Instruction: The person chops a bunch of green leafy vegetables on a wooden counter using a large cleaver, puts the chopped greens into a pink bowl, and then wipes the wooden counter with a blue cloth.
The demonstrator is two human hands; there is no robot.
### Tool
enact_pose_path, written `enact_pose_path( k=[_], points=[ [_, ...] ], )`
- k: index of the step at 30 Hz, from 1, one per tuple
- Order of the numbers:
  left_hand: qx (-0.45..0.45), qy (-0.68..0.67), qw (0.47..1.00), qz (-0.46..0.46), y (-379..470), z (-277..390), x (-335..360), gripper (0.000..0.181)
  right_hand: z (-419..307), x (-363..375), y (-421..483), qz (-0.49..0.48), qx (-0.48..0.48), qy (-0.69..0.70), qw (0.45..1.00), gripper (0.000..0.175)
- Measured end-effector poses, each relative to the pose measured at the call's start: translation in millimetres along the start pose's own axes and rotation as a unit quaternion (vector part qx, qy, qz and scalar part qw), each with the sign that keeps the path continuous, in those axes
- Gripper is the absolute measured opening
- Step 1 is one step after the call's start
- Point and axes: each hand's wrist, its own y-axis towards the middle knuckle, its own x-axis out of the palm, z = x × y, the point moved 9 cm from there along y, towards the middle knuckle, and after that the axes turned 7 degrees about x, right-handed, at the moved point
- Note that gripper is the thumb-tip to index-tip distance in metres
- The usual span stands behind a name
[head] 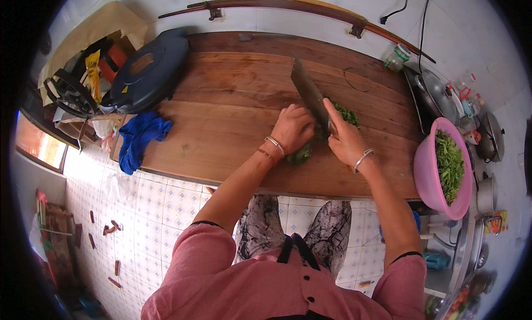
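My right hand grips a wide-bladed cleaver, its index finger laid along the upper part. The blade stands on edge over the wooden worktop, angled away from me. Just left of the blade, my left hand rests with curled fingers on leafy greens, which show partly below the palm. Whether its fingers grip them is hidden. Chopped greens lie in a small heap on the far right side of the blade, partly behind my right hand.
A pink plastic basin of cut greens stands at the worktop's right end, near a lidded pan and glass jar. At the left are a dark round electric appliance and a blue cloth hanging over the edge.
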Motion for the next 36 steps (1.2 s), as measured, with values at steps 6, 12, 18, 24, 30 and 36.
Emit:
enact_pose_path(
  k=[6,12,18,24,30,36],
  points=[
    [-0.02,-0.045,0.999,-0.019,-2.4,-7.7,3.5,0.016,-34.4,-30.4,-39.7,0.003,-0.009,-0.047,0.999,0.083],
    [-0.027,-0.072,0.997,-0.013,-5.6,-10.2,2.1,0.02,-38.5,-23.9,-60.9,-0.067,0.039,-0.127,0.989,0.082],
    [-0.054,-0.081,0.995,0.003,-6.5,-21.1,5.3,0.016,-36.7,-14.5,-44.1,-0.083,0.028,-0.137,0.987,0.083],
    [-0.065,-0.088,0.994,-0.014,-5.4,-16.4,7.6,0.015,-16.8,17.4,3.4,-0.047,0.001,-0.118,0.992,0.085],
    [-0.006,-0.078,0.996,0.047,-7.6,-2.5,-11.4,0.014,-14.9,20.7,13.8,-0.04,0.038,-0.099,0.994,0.085],
    [-0.016,-0.074,0.997,-0.016,-8.3,-3.8,-6.7,0.02,-25.8,-9.9,-20.4,-0.001,0.003,-0.073,0.997,0.083]
  ],
)
